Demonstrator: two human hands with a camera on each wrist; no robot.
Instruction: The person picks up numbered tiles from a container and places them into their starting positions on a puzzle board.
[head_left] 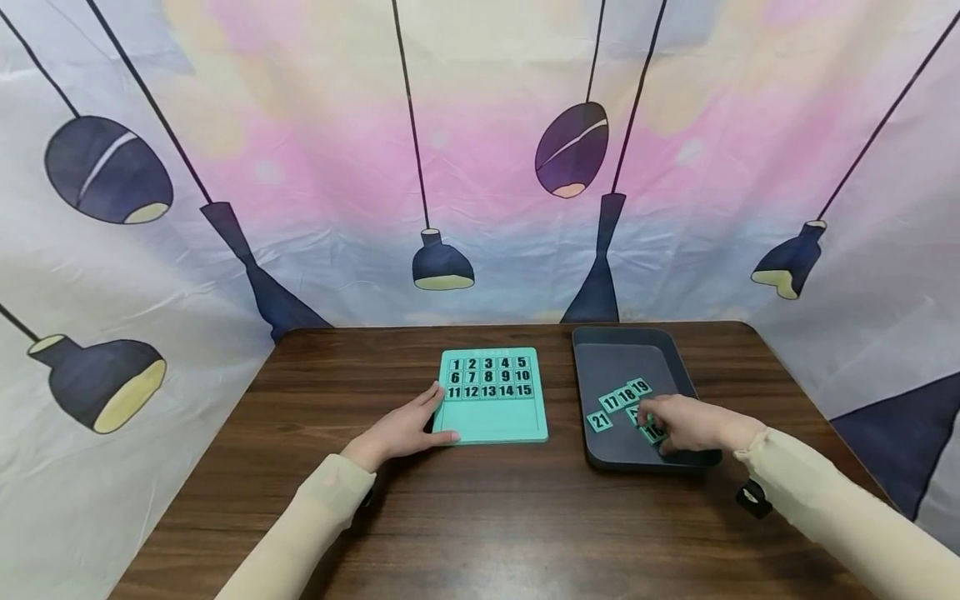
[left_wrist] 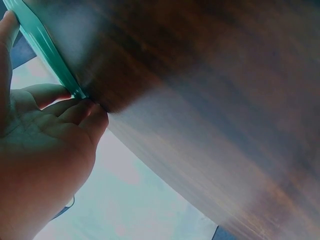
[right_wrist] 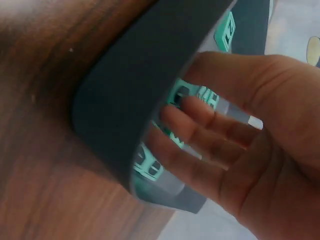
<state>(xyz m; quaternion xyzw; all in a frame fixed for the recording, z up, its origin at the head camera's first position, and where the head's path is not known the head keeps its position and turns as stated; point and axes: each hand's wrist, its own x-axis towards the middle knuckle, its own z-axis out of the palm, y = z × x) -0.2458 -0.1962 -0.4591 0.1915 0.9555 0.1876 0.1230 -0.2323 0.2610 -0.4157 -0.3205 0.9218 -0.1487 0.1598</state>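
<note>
A turquoise number board (head_left: 491, 422) lies on the table, its upper rows filled with tiles numbered 1 to 15 and a plain strip along its near side. My left hand (head_left: 408, 423) holds its near left corner, thumb on the front edge and fingers along the left edge. To the right, a dark grey tray (head_left: 630, 346) carries several loose number tiles, among them 17, 18, 19 and the 21 tile (head_left: 599, 421). Over the tray's near right part, my right hand (head_left: 682, 419) reaches down with bent fingers (right_wrist: 195, 145) at the 16 tile (head_left: 651, 432) and a partly covered tile.
The brown wooden table (head_left: 510, 525) ends at a cloth backdrop (head_left: 495, 192) printed with hanging lamps. In the right wrist view, the raised tray wall (right_wrist: 135, 75) stands beside the fingers and hides the thumb tip. A gap of bare wood separates board and tray.
</note>
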